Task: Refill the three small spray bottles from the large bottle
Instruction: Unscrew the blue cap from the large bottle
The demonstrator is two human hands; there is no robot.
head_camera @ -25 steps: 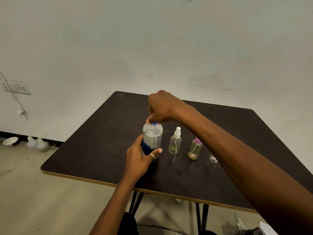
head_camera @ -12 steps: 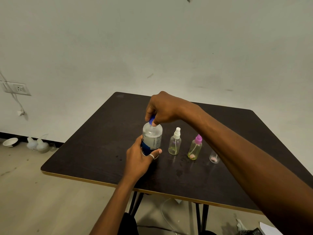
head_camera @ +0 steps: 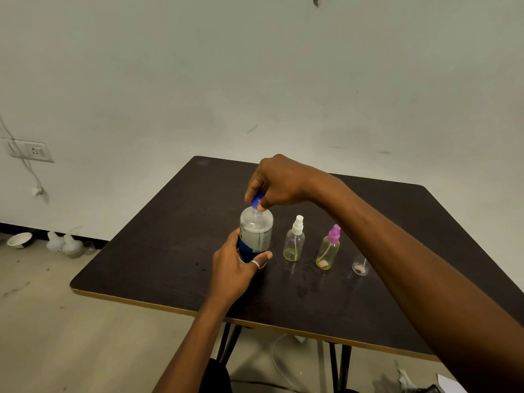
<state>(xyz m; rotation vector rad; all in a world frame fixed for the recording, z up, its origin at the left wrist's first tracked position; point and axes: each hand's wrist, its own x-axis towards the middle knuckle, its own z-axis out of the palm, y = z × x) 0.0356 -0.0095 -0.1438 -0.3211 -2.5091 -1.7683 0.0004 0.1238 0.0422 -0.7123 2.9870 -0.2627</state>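
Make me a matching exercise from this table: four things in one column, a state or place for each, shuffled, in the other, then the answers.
Column one:
1 large bottle
2 blue cap
3 middle spray bottle
4 rightmost small bottle

Column two:
A partly hidden behind the right forearm
B gripped low by the left hand
C purple pump top
D pinched by the right hand

Pairs: 1-B; 2-D; 3-C; 4-A

On the dark table four things are placed in a row, left to right: the large bottle, a white-topped spray bottle, a purple-topped spray bottle, and a small bottle, partly hidden.
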